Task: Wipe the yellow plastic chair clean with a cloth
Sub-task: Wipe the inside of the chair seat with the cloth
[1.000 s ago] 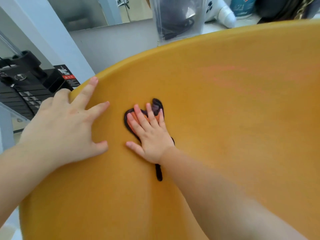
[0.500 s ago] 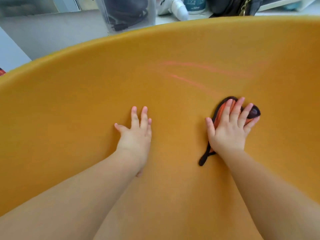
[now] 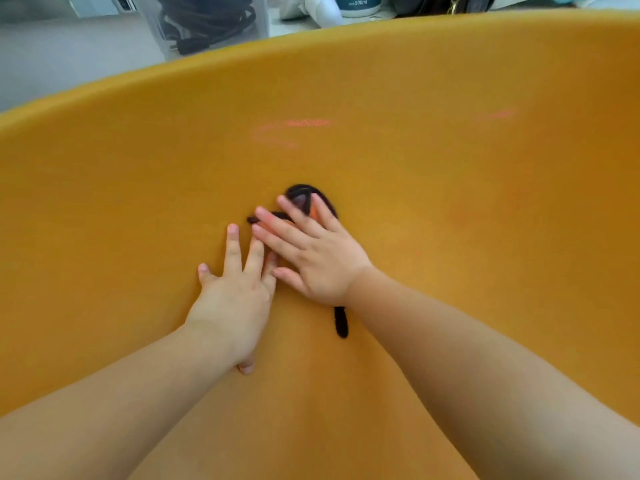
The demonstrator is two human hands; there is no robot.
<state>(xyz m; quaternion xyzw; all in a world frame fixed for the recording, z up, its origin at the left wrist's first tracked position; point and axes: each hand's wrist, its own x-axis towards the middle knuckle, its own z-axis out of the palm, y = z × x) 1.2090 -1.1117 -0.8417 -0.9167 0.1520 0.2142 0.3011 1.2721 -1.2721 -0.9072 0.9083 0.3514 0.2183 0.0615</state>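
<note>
the small orange, dark-edged cloth (image 3: 301,199) lies mid-shell on the smooth yellow plastic chair (image 3: 450,202), pinned under the spread right hand (image 3: 311,252). the left hand (image 3: 232,299) lies flat at its eight o'clock. soft, light, bunch-prone, i'd say: palm it flat.

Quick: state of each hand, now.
Left hand: open, flat on the chair, holding nothing.
Right hand: open, pressing the cloth flat against the chair.
</note>
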